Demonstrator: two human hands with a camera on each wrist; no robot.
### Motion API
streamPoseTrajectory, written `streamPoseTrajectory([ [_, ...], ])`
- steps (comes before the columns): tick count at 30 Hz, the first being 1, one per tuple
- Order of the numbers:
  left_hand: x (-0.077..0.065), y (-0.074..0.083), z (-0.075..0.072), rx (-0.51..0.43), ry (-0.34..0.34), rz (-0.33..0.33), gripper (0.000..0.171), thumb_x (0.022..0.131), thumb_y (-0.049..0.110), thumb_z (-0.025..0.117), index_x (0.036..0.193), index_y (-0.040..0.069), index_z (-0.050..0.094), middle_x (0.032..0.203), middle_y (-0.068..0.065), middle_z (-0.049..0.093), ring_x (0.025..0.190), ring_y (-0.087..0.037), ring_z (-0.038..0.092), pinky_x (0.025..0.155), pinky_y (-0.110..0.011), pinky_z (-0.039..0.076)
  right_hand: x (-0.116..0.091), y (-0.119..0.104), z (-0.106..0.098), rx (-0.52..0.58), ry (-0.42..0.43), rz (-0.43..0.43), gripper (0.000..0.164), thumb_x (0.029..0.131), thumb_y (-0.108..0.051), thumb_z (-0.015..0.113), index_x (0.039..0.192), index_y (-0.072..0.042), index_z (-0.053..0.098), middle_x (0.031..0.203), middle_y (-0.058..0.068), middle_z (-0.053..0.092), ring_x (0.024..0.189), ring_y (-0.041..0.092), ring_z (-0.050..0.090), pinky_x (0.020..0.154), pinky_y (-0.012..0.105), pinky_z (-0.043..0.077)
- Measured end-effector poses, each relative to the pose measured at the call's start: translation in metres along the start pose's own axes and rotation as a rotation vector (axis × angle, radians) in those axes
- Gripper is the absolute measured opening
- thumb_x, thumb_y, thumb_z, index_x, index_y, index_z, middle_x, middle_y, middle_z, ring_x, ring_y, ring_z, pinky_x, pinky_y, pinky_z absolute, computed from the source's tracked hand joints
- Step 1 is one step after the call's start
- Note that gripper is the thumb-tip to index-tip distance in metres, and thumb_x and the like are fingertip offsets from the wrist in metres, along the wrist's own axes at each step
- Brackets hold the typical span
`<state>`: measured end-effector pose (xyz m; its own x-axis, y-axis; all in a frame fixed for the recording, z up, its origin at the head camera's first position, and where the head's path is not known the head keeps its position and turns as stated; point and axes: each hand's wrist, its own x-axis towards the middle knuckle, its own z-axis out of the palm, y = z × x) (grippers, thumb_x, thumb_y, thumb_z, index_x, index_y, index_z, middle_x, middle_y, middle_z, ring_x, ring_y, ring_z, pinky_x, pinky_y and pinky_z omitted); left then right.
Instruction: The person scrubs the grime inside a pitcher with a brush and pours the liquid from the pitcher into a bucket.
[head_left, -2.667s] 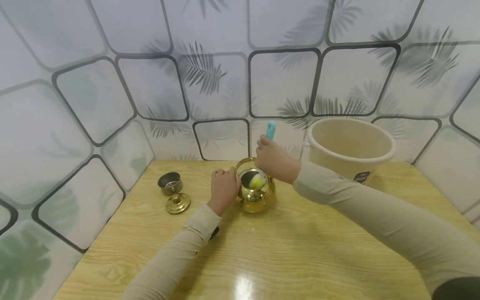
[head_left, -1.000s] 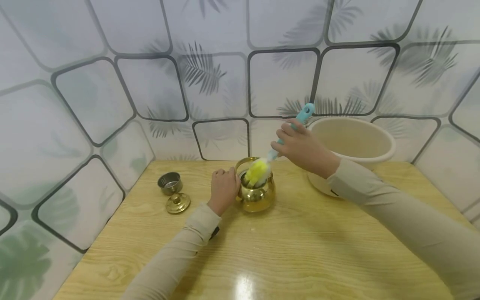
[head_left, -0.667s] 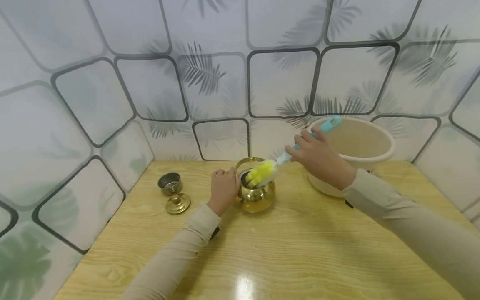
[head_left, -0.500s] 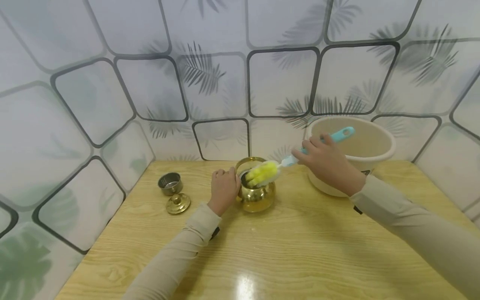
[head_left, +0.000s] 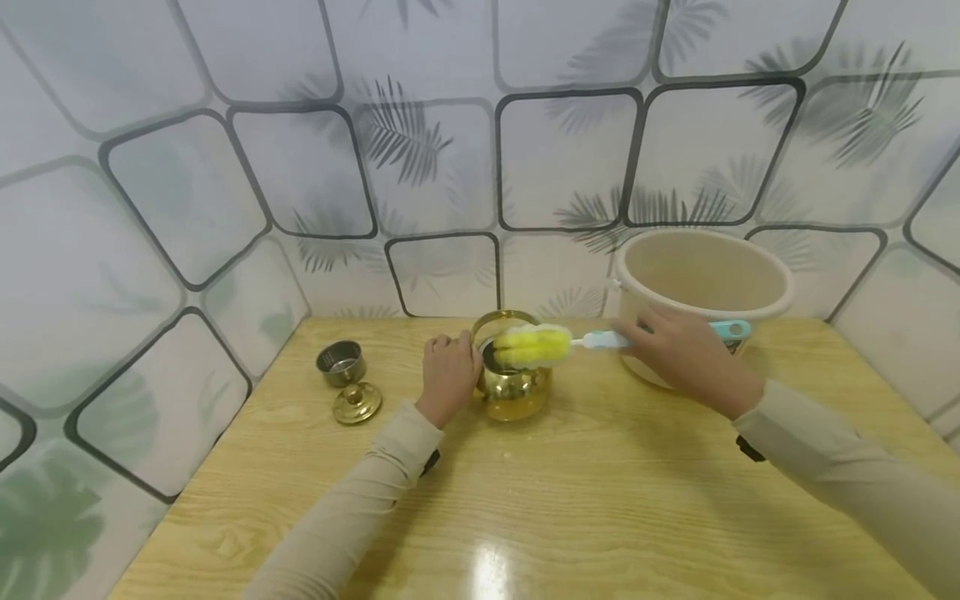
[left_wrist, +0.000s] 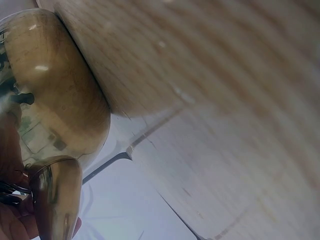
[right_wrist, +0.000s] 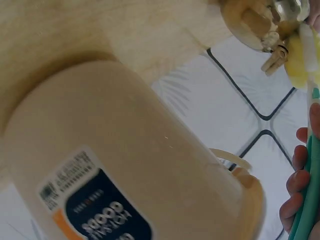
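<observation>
Brushing appears under way at the round, gold-coloured metal kettle (head_left: 513, 390) on the wood-grain table (head_left: 600, 508); left hand (head_left: 450, 375) grips its left side, right hand (head_left: 686, 354) grasps the blue-handled, yellow-and-white-headed brush (head_left: 600, 340) across its mouth. Next move likely calls for angling inward.

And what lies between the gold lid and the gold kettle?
In the head view, bare wooden tabletop next to the lid, then the left hand, holding the kettle.
</observation>
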<state>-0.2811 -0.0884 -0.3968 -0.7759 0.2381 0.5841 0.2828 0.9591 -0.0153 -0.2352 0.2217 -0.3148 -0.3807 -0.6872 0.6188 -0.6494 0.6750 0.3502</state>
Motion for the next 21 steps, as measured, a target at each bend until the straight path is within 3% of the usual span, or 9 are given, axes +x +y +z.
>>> streamPoseTrajectory([
  [4, 0.0, 0.0, -0.001, -0.014, -0.014, -0.005, 0.022, 0.095, 0.019, 0.044, 0.079, 0.007, 0.052, 0.066, -0.006, 0.066, 0.081, -0.029, 0.062, 0.081, -0.041, 0.047, -0.012, -0.002, 0.003, 0.046, -0.013, 0.085, 0.052, 0.098, -0.048, 0.024, 0.103, -0.012, 0.062, 0.069, 0.003, 0.044, 0.052, 0.012, 0.031, 0.046, 0.026, 0.029],
  [5, 0.0, 0.0, -0.001, -0.016, -0.016, -0.006, 0.022, 0.095, 0.019, 0.044, 0.079, 0.007, 0.052, 0.066, -0.006, 0.066, 0.081, -0.029, 0.062, 0.081, -0.041, 0.047, -0.015, -0.002, 0.004, 0.06, -0.02, 0.106, 0.053, 0.098, -0.048, 0.024, 0.103, -0.012, 0.062, 0.07, 0.002, 0.046, 0.052, 0.012, 0.032, 0.046, 0.026, 0.03],
  [9, 0.001, 0.0, 0.0, -0.018, -0.005, -0.01, 0.02, 0.094, 0.019, 0.046, 0.078, 0.007, 0.052, 0.066, -0.006, 0.065, 0.078, -0.028, 0.061, 0.079, -0.04, 0.046, -0.026, -0.005, 0.003, 0.114, -0.063, 0.195, 0.03, 0.092, -0.035, 0.056, 0.105, -0.009, 0.063, 0.073, 0.002, 0.051, 0.052, 0.012, 0.04, 0.044, 0.026, 0.033],
  [11, 0.001, 0.0, 0.001, -0.015, 0.005, -0.012, 0.02, 0.094, 0.018, 0.046, 0.078, 0.007, 0.052, 0.065, -0.006, 0.064, 0.077, -0.028, 0.061, 0.078, -0.039, 0.046, -0.031, -0.006, 0.002, 0.136, -0.087, 0.247, 0.029, 0.084, -0.024, 0.067, 0.107, -0.008, 0.064, 0.075, 0.002, 0.055, 0.054, 0.012, 0.043, 0.045, 0.026, 0.034],
  [14, 0.002, 0.0, 0.002, -0.01, 0.01, -0.012, 0.02, 0.094, 0.018, 0.046, 0.078, 0.007, 0.052, 0.066, -0.006, 0.065, 0.077, -0.028, 0.061, 0.078, -0.039, 0.046, -0.036, -0.008, 0.001, 0.168, -0.117, 0.336, 0.032, 0.079, -0.019, 0.071, 0.108, -0.008, 0.063, 0.081, 0.004, 0.061, 0.059, 0.016, 0.051, 0.048, 0.029, 0.039],
  [21, 0.001, 0.0, 0.0, -0.015, -0.006, -0.014, 0.021, 0.095, 0.019, 0.044, 0.08, 0.006, 0.053, 0.068, -0.008, 0.066, 0.08, -0.029, 0.061, 0.08, -0.041, 0.046, -0.047, -0.014, 0.0, 0.261, -0.165, 0.504, 0.031, 0.087, -0.019, 0.064, 0.115, -0.006, 0.061, 0.099, 0.014, 0.067, 0.076, 0.028, 0.064, 0.06, 0.042, 0.049],
])
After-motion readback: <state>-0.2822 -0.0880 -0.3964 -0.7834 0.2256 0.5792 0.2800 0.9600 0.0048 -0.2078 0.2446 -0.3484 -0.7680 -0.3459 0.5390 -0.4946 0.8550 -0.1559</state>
